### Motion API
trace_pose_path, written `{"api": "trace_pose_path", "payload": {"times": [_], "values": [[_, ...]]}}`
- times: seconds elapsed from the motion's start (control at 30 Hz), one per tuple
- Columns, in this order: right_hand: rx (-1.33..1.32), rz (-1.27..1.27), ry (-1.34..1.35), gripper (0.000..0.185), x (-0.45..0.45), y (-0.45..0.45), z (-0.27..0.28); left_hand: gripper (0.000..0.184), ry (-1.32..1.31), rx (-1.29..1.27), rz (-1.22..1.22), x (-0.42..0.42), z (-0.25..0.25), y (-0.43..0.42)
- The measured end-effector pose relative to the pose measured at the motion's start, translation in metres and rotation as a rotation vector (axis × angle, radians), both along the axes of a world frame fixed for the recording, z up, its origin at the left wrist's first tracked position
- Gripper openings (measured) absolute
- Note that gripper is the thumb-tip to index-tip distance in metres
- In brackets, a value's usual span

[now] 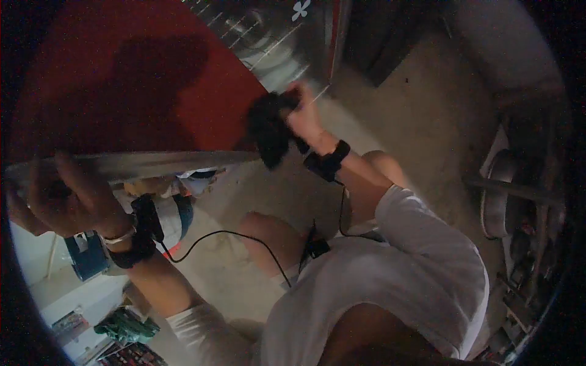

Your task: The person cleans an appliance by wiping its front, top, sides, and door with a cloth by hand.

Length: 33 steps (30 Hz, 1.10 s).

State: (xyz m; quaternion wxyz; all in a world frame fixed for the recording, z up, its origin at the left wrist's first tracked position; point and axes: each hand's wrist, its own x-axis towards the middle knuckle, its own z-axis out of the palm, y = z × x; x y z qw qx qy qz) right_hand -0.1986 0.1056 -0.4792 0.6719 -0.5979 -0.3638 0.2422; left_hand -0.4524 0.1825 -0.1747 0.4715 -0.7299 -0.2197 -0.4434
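My right hand [305, 119] is closed on a bunched black cloth [268, 131], slightly blurred, at the corner of a large red panel [217, 107]. The cloth overlaps this corner. On the left, my left hand [79, 198] is at the panel's silver edge [165, 161], with its fingers apart and bent and some of them over the edge. Nothing shows held in it, though the dim light hides detail. Each wrist wears a black band with a small device, and a black cable [238, 232] runs from the left one towards my body.
A shiny metallic surface [268, 43] with a light fan-shaped mark is behind the panel. Below lies a concrete floor [397, 110]. A round metal rim [497, 195] and racks stand at right. A green bag [127, 324] and assorted items sit at lower left.
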Motion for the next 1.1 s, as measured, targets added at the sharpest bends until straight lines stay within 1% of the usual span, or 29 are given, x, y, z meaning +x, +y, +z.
{"api": "trace_pose_path", "payload": {"times": [0.07, 0.1, 0.17, 0.2, 0.23, 0.27, 0.3, 0.33, 0.37, 0.4, 0.43, 0.5, 0.53, 0.6, 0.63, 0.7, 0.73, 0.8, 0.83, 0.9, 0.93, 0.97, 1.0, 1.03, 1.07, 1.1], "values": [[0.019, -0.197, 0.095, 0.041, 0.031, 0.013, -0.012, 0.019, -0.022, -0.008, -0.086, 0.006, -0.001, -0.001], [0.016, -0.199, 0.094, 0.041, 0.039, 0.017, -0.021, 0.019, -0.055, -0.039, -0.162, 0.008, -0.004, -0.002], [-0.210, -0.210, -0.042, 0.035, 0.045, 0.017, -0.022, 0.020, -0.104, -0.079, -0.252, 0.012, -0.006, -0.001], [-0.428, -0.185, -0.092, 0.039, 0.047, 0.012, -0.023, 0.020, -0.119, -0.090, -0.278, 0.014, -0.006, -0.002], [-0.429, -0.184, -0.092, 0.039, 0.051, 0.021, -0.045, 0.020, -0.131, -0.102, -0.302, 0.015, -0.007, -0.002], [-0.699, -0.041, -0.242, 0.036, 0.057, 0.035, -0.088, 0.020, -0.143, -0.107, -0.317, 0.014, -0.006, -0.002], [-0.835, 0.030, -0.310, 0.035, 0.058, 0.038, -0.104, 0.020, -0.147, -0.117, -0.334, 0.015, -0.005, -0.003], [-0.963, 0.112, -0.387, 0.033, 0.057, 0.039, -0.107, 0.020, -0.152, -0.127, -0.351, 0.016, -0.003, -0.003], [-0.781, 0.061, -0.430, 0.031, 0.056, 0.038, -0.110, 0.020, -0.161, -0.138, -0.364, 0.017, -0.002, -0.004], [-0.690, 0.034, -0.448, 0.029, 0.055, 0.035, -0.113, 0.020, -0.150, -0.136, -0.362, 0.016, 0.001, -0.004], [-0.600, 0.011, -0.469, 0.028, 0.052, 0.030, -0.105, 0.020, -0.118, -0.128, -0.345, 0.016, 0.003, -0.007], [0.032, 0.010, 0.979, 0.021, 0.040, 0.006, -0.033, 0.022, 0.030, 0.007, -0.184, 0.014, 0.007, -0.005], [0.032, 0.011, 0.979, 0.021, 0.041, -0.004, -0.016, 0.023, 0.018, -0.024, -0.276, 0.017, 0.006, -0.005], [0.148, 0.411, 1.233, 0.019, 0.048, -0.021, 0.004, 0.024, 0.005, -0.057, -0.367, 0.019, 0.003, -0.004], [0.145, 0.409, 1.235, 0.019, 0.049, -0.024, 0.011, 0.023, -0.049, -0.072, -0.396, 0.018, 0.000, -0.003], [0.167, 0.509, 1.250, 0.018, 0.051, -0.026, 0.018, 0.021, -0.158, -0.099, -0.455, 0.017, -0.004, 0.000], [0.168, 0.507, 1.250, 0.018, 0.052, -0.026, 0.009, 0.020, -0.212, -0.111, -0.485, 0.016, -0.005, 0.002], [0.140, 0.329, 1.425, 0.034, 0.057, -0.023, -0.015, 0.019, -0.262, -0.120, -0.514, 0.012, -0.006, 0.003], [0.141, 0.331, 1.431, 0.034, 0.058, -0.025, -0.014, 0.021, -0.187, -0.118, -0.409, 0.009, -0.004, 0.001], [0.335, 0.398, 1.287, 0.034, 0.063, -0.030, -0.009, 0.023, -0.112, -0.115, -0.304, 0.011, 0.000, -0.002], [0.337, 0.397, 1.290, 0.034, 0.064, -0.022, -0.034, 0.024, -0.057, -0.095, -0.321, 0.015, 0.004, -0.004], [0.252, 0.223, 0.604, 0.032, 0.067, -0.006, -0.082, 0.024, -0.029, -0.085, -0.329, 0.020, 0.006, -0.006], [0.205, 0.161, 0.257, 0.032, 0.065, -0.002, -0.083, 0.024, -0.001, -0.076, -0.337, 0.024, 0.009, -0.009], [0.154, 0.046, -0.076, 0.031, 0.063, 0.002, -0.083, 0.024, 0.006, -0.061, -0.347, 0.030, 0.011, -0.012], [0.130, 0.048, 0.420, 0.031, 0.057, -0.003, -0.036, 0.024, 0.011, -0.052, -0.352, 0.032, 0.011, -0.013], [0.100, 0.049, 0.917, 0.032, 0.052, -0.004, -0.009, 0.024, 0.016, -0.043, -0.357, 0.033, 0.012, -0.014]]}}
